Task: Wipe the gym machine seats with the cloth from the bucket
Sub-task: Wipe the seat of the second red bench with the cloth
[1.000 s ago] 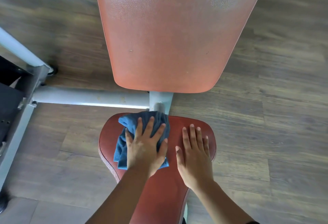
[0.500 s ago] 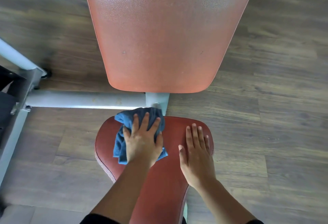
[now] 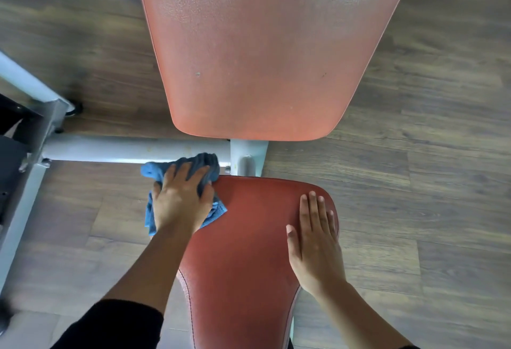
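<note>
A dark red padded seat (image 3: 249, 238) fills the lower middle of the head view. My left hand (image 3: 181, 199) presses a crumpled blue cloth (image 3: 199, 165) onto the seat's far left corner, fingers curled over the cloth. Part of the cloth hangs past the seat's left edge. My right hand (image 3: 315, 241) lies flat on the seat's right side with fingers together, holding nothing. Above the seat stands the large orange-red backrest pad (image 3: 262, 50). No bucket is in view.
A grey metal crossbar (image 3: 132, 149) runs left from the post (image 3: 247, 158) between seat and backrest. Grey frame legs (image 3: 25, 191) and dark machine parts stand at the left edge. Wood-look flooring (image 3: 428, 182) surrounds the machine.
My left hand has slid the cloth from the seat's middle towards its far left corner. My right hand has shifted to the seat's right edge.
</note>
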`<action>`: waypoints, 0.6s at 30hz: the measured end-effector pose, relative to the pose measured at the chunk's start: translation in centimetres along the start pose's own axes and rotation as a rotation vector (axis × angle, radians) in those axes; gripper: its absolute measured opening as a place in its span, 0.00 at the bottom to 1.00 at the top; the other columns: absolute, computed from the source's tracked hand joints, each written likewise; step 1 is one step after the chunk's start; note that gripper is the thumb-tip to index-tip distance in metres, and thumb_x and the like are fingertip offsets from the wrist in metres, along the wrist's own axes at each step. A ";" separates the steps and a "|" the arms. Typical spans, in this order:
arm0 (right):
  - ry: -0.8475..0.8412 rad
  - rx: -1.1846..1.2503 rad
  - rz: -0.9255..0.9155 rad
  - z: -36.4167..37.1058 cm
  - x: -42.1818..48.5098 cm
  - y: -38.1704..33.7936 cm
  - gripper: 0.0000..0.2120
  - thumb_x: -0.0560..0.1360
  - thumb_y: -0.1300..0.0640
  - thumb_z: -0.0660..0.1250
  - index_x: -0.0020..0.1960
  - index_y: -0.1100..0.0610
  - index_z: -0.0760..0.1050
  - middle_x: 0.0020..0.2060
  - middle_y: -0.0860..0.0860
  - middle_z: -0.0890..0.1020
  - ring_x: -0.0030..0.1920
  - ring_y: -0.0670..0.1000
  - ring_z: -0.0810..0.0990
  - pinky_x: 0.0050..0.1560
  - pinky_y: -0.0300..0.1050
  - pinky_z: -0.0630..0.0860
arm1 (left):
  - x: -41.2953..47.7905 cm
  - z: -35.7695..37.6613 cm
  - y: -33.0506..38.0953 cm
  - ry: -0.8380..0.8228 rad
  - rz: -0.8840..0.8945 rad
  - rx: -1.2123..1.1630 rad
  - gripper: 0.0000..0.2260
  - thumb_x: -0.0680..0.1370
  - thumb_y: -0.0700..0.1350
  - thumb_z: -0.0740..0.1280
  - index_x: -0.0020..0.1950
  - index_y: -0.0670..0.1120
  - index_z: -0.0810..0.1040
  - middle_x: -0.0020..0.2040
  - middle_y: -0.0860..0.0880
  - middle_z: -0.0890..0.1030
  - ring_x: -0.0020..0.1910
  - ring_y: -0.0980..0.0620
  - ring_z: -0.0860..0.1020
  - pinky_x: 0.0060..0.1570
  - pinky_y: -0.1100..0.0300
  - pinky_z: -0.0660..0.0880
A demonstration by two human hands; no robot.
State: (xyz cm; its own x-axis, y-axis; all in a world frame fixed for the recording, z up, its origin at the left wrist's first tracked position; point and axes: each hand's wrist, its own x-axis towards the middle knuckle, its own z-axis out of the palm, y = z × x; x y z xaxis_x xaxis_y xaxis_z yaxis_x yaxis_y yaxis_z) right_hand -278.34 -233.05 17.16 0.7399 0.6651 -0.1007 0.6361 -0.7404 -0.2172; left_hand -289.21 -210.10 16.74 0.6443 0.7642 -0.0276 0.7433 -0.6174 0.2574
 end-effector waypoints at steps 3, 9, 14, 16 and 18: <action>-0.004 0.010 -0.003 -0.1 -0.1 0.0 0.29 0.79 0.46 0.48 0.75 0.62 0.57 0.75 0.57 0.59 0.75 0.53 0.53 0.75 0.46 0.42 | -1.3 -0.2 1.6 0.021 -0.099 0.008 0.20 0.73 0.54 0.57 0.58 0.50 0.81 0.60 0.45 0.79 0.62 0.38 0.72 0.53 0.35 0.69; -0.020 0.042 -0.014 0.0 -0.2 0.6 0.29 0.80 0.47 0.46 0.76 0.62 0.53 0.76 0.57 0.56 0.76 0.52 0.50 0.75 0.49 0.44 | -2.1 0.7 8.4 -0.153 0.141 -0.005 0.21 0.74 0.57 0.55 0.63 0.54 0.78 0.64 0.49 0.77 0.67 0.41 0.69 0.62 0.33 0.64; 0.094 0.260 0.099 -1.3 1.2 -0.1 0.29 0.79 0.49 0.45 0.76 0.61 0.52 0.76 0.56 0.56 0.76 0.52 0.51 0.75 0.48 0.46 | -3.6 -0.8 9.6 -0.072 0.188 -0.312 0.19 0.77 0.55 0.54 0.63 0.55 0.77 0.66 0.51 0.76 0.69 0.46 0.69 0.66 0.34 0.61; 0.134 0.342 0.082 -2.3 2.6 -2.1 0.29 0.79 0.49 0.46 0.76 0.61 0.54 0.75 0.56 0.57 0.76 0.53 0.52 0.75 0.51 0.50 | -3.3 -1.9 7.1 0.081 0.149 -0.356 0.18 0.79 0.51 0.54 0.63 0.52 0.78 0.64 0.50 0.77 0.65 0.47 0.74 0.63 0.37 0.67; 0.080 0.385 -0.007 -2.9 4.1 -5.0 0.29 0.79 0.48 0.47 0.76 0.59 0.53 0.76 0.56 0.55 0.76 0.53 0.51 0.75 0.52 0.51 | -2.5 -2.4 3.5 0.199 0.046 -0.352 0.18 0.79 0.48 0.54 0.63 0.47 0.78 0.63 0.45 0.78 0.62 0.44 0.75 0.58 0.40 0.71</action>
State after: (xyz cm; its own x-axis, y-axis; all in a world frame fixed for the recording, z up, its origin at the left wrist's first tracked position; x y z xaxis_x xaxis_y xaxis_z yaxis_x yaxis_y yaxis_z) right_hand -277.80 -226.92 20.67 0.7603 0.6491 -0.0255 0.5235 -0.6355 -0.5676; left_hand -288.63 -213.71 20.06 0.6028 0.7796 0.1700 0.5853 -0.5768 0.5699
